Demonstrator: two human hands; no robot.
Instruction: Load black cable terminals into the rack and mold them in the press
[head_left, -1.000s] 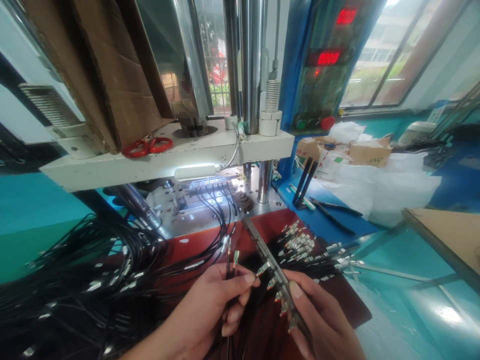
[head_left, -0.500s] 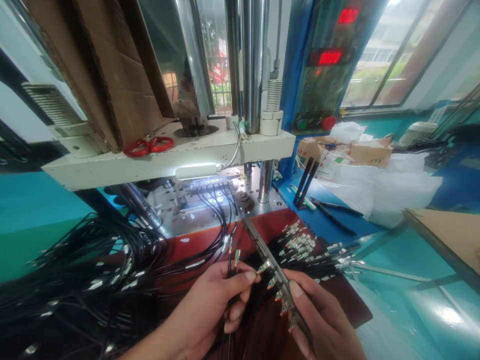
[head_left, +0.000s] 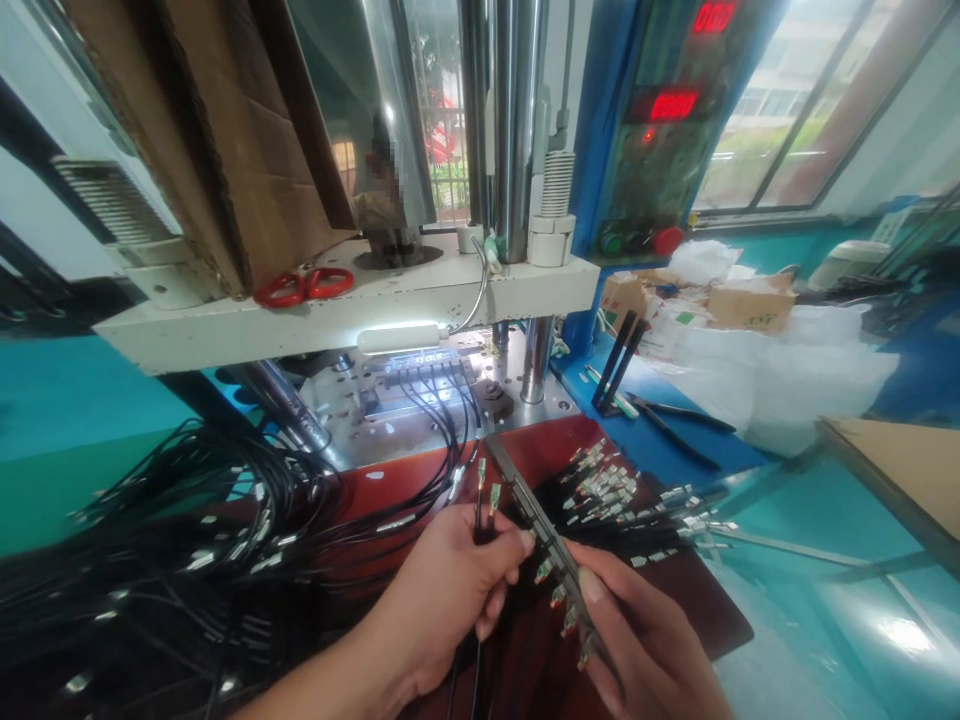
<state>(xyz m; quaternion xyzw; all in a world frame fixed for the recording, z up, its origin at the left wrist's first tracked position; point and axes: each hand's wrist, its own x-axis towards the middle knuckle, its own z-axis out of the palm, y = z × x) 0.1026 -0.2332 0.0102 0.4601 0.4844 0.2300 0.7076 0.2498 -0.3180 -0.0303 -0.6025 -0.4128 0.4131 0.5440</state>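
Two cables [head_left: 495,500] pinched in left grip [head_left: 459,570], bar [head_left: 528,507] pinched in right grip [head_left: 641,625], bare board [head_left: 705,602] edge rightward

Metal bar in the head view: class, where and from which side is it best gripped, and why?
Probably along the lower part of the metal bar, coming from the right, where the right hand holds it. The bar is long, narrow and slanted, and small terminals jut from its left edge, where a grip could disturb them.
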